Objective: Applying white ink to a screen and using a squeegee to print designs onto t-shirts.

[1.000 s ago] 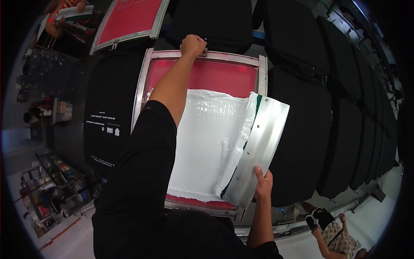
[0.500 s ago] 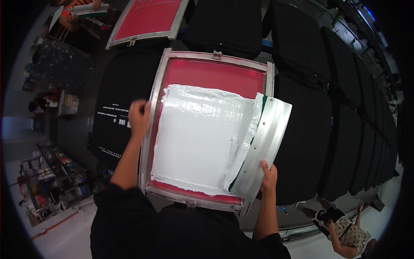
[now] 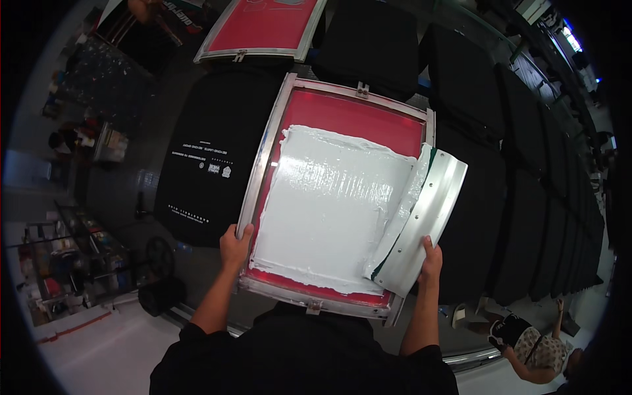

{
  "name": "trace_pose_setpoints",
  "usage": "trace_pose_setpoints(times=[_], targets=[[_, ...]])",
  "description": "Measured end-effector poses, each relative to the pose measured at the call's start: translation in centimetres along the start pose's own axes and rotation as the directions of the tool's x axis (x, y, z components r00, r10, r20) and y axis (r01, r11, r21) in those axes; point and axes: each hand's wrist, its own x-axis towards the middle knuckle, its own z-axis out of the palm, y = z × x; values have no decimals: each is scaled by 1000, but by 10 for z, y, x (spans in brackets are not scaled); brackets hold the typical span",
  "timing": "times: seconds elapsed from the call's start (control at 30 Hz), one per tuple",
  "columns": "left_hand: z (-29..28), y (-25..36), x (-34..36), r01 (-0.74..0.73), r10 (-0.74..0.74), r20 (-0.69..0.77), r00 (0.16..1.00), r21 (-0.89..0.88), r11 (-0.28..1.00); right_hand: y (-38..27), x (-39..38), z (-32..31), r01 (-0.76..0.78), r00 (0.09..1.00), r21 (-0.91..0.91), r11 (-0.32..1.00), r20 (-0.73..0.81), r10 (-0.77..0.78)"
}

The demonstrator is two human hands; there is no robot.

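A screen-printing frame (image 3: 265, 161) with silver metal bars and red mesh (image 3: 349, 112) lies before me. Thick white ink (image 3: 316, 217) covers most of the mesh. My left hand (image 3: 235, 247) is closed round the frame's left bar, low down near the front corner. Along the right side leans a wide squeegee (image 3: 426, 214) with a metal holder and a green blade, white ink smeared along it. Closed on the squeegee's outer edge near its lower end is my right hand (image 3: 431, 260), thumb on top; its other fingers are mostly hidden.
To the left a black shirt (image 3: 210, 131) with white print lies on a board. More black-covered boards (image 3: 474, 217) stand to the right and behind. A second red screen (image 3: 263, 26) is at the far left. One other person (image 3: 533, 345) is at the lower right.
My left hand has come down from beside the frame's upper left bar and now grips that bar lower. The view has shifted, so frame and squeegee appear farther right. My right hand keeps its hold.
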Motion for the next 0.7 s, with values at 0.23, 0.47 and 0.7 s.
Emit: trace_pose_setpoints(times=[0.23,0.47,0.7], targets=[[-7,6,-6,-30,25,-67,997,-70,997,0,-1,-2,-12,999,41,999,49,10],[-11,10,1,-61,61,-2,998,-64,996,-4,-3,-1,28,996,33,999,81,-30],[-8,7,-1,13,-11,49,999,-46,999,-3,0,4,25,999,4,1000,25,-25]])
